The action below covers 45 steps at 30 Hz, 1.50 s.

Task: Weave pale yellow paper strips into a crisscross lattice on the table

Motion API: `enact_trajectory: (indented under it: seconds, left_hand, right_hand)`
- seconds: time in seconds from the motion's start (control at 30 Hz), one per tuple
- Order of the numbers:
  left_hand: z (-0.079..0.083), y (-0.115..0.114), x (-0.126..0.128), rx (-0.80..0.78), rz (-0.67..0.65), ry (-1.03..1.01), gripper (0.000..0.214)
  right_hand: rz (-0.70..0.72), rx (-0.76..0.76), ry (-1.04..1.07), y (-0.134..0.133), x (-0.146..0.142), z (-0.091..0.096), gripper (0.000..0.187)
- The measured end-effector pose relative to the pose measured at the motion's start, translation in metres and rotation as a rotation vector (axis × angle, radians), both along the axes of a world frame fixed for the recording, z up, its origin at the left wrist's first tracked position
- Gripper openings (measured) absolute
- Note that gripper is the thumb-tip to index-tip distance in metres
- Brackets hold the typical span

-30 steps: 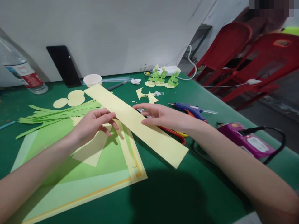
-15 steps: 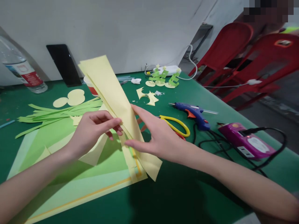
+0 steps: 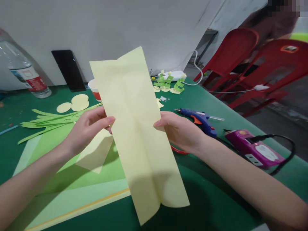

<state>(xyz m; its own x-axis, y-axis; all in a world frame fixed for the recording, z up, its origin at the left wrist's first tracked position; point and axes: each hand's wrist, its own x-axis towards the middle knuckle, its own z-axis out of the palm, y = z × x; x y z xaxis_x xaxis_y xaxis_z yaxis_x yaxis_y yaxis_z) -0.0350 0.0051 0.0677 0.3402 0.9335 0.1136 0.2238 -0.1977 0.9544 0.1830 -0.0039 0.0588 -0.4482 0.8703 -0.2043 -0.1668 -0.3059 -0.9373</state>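
Note:
A pale yellow sheet of paper (image 3: 134, 128) with a lengthwise crease stands upright in front of me, unfolded wide. My left hand (image 3: 89, 128) pinches its left edge and my right hand (image 3: 179, 130) pinches its right edge, at about mid height. Under the sheet lie green and yellow paper sheets (image 3: 72, 183) on the green table (image 3: 216, 199). A smaller yellow paper offcut (image 3: 95, 154) lies below my left hand.
Green paper strips (image 3: 50, 120) and yellow paper circles (image 3: 73, 103) lie at the left. A blue glue gun (image 3: 198, 117), a purple device with cable (image 3: 253, 147), a water bottle (image 3: 24, 75), a dark phone (image 3: 68, 70), a cup (image 3: 95, 89) and small paper trees (image 3: 168, 83) stand around. Red chairs (image 3: 252, 61) are at the right.
The folded yellow strip was lifted off the table, raised upright and opened out into a wide sheet. Both hands shifted to its side edges.

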Motion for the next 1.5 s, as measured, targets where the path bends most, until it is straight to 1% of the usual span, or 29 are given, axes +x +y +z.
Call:
enact_trajectory:
  seconds: [0.07, 0.1, 0.17, 0.23, 0.27, 0.3, 0.4, 0.43, 0.47, 0.5, 0.53, 0.57, 0.63, 0.67, 0.77, 0.83, 0.87, 0.97, 1.03, 1.07, 1.23, 1.4, 1.43, 1.5]
  left_hand:
    - [0.004, 0.001, 0.000, 0.026, 0.015, 0.143, 0.012]
    - [0.005, 0.001, 0.001, 0.053, 0.044, 0.210, 0.014]
    - [0.007, 0.000, 0.002, 0.121, 0.093, 0.313, 0.018]
    - [0.006, -0.001, 0.003, 0.199, 0.094, 0.390, 0.017]
    - [0.005, -0.001, 0.004, 0.272, 0.101, 0.429, 0.013]
    - [0.003, -0.002, 0.004, 0.385, 0.123, 0.474, 0.012]
    - [-0.003, -0.008, 0.006, 0.837, 0.206, 0.633, 0.031]
    - [-0.005, -0.011, 0.007, 0.963, 0.195, 0.692, 0.030]
    - [-0.005, -0.015, 0.008, 1.045, 0.158, 0.753, 0.026]
    - [-0.006, -0.019, 0.010, 1.082, 0.111, 0.808, 0.023]
    - [-0.005, -0.023, 0.011, 1.087, 0.064, 0.856, 0.024]
    - [-0.004, -0.026, 0.012, 1.077, 0.031, 0.891, 0.031]
    - [-0.002, -0.032, 0.014, 1.036, -0.001, 0.923, 0.045]
    - [-0.001, -0.034, 0.014, 1.016, -0.012, 0.918, 0.047]
    - [0.003, -0.036, 0.011, 0.970, -0.020, 0.860, 0.042]
    - [0.005, -0.035, 0.008, 0.944, 0.004, 0.820, 0.035]
    - [0.006, -0.035, 0.006, 0.938, 0.022, 0.807, 0.034]
    - [0.011, -0.034, 0.001, 0.941, 0.068, 0.794, 0.036]
    - [0.014, -0.033, -0.002, 0.950, 0.080, 0.808, 0.039]
    - [0.015, -0.033, -0.003, 0.956, 0.082, 0.822, 0.040]
    - [0.019, -0.034, -0.003, 0.992, 0.079, 0.923, 0.043]
    - [0.017, -0.037, 0.005, 1.045, -0.013, 0.840, 0.056]
    - [0.015, -0.037, 0.007, 1.057, -0.034, 0.827, 0.055]
    - [0.013, -0.035, 0.007, 1.075, -0.064, 0.805, 0.046]
  right_hand:
    - [-0.005, -0.046, -0.037, 0.000, -0.001, 0.000, 0.010]
    - [0.001, -0.055, -0.057, -0.001, -0.002, 0.000, 0.010]
    - [0.026, -0.052, -0.077, -0.005, -0.005, -0.001, 0.015]
    - [0.073, -0.060, -0.065, -0.011, -0.010, -0.004, 0.023]
    - [0.096, -0.071, -0.048, -0.014, -0.013, -0.005, 0.027]
    - [0.115, -0.081, -0.025, -0.017, -0.016, -0.007, 0.030]
    - [0.133, -0.082, 0.070, -0.025, -0.024, -0.016, 0.036]
    - [0.125, -0.073, 0.101, -0.027, -0.026, -0.020, 0.038]
    - [0.117, -0.057, 0.125, -0.029, -0.028, -0.023, 0.038]
    - [0.109, -0.037, 0.144, -0.031, -0.030, -0.025, 0.037]
    - [0.101, -0.014, 0.158, -0.032, -0.031, -0.028, 0.037]
    - [0.095, 0.008, 0.173, -0.033, -0.031, -0.029, 0.038]
    - [0.087, 0.021, 0.202, -0.034, -0.031, -0.030, 0.041]
    - [0.094, 0.010, 0.216, -0.034, -0.031, -0.029, 0.043]
    - [0.167, 0.001, 0.267, -0.032, -0.028, -0.024, 0.043]
    - [0.158, 0.051, 0.303, -0.029, -0.024, -0.018, 0.035]
    - [0.106, 0.081, 0.306, -0.026, -0.021, -0.014, 0.028]
    - [-0.147, 0.171, 0.224, -0.018, -0.012, -0.004, 0.010]
    - [-0.245, 0.248, 0.148, -0.013, -0.005, 0.001, 0.008]
    - [-0.262, 0.292, 0.111, -0.011, -0.003, 0.002, 0.009]
    - [-0.216, 0.498, -0.086, -0.013, 0.000, -0.002, 0.011]
    - [-0.109, 0.714, -0.267, -0.027, -0.008, -0.003, 0.017]
    - [-0.094, 0.759, -0.293, -0.029, -0.009, -0.001, 0.018]
    - [-0.076, 0.854, -0.333, -0.033, -0.012, 0.001, 0.018]
